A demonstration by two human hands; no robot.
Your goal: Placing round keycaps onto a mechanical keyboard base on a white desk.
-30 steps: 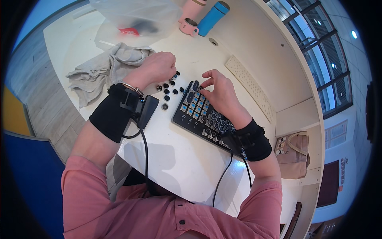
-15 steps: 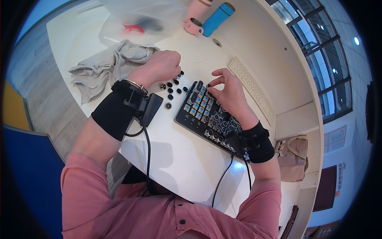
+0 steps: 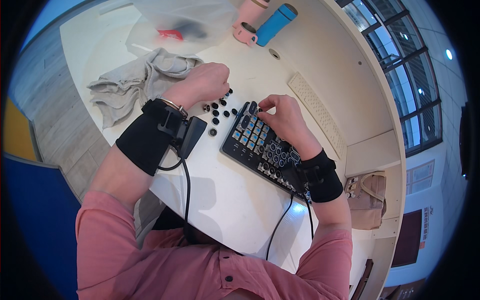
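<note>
A black mechanical keyboard (image 3: 243, 154) lies at a slant on the white table. Part of it carries round black keycaps (image 3: 276, 153); several bare switches (image 3: 254, 131) with blue centres show at its left part. My right hand (image 3: 284, 119) reaches over the far edge, thumb and forefinger pinched on a small dark keycap (image 3: 259, 110) at the far left corner. Curled closed, my left hand (image 3: 206, 82) rests beside a scatter of loose round keycaps (image 3: 215, 121); whatever its fingers hold is hidden. Both wrists wear black bands with cabled devices.
A crumpled grey cloth (image 3: 127, 82) lies left of my left hand. At the back are a clear plastic bag (image 3: 175, 20), a pink mug (image 3: 244, 35), a blue bottle (image 3: 276, 25) and a pink bottle (image 3: 251, 11). A white keyboard (image 3: 316, 114) lies along the partition, near a tan bag (image 3: 367, 205).
My right hand has lowered slightly toward the keyboard's far left corner, and its raised fingers have folded in to a tighter pinch. The left hand stays nearly still.
</note>
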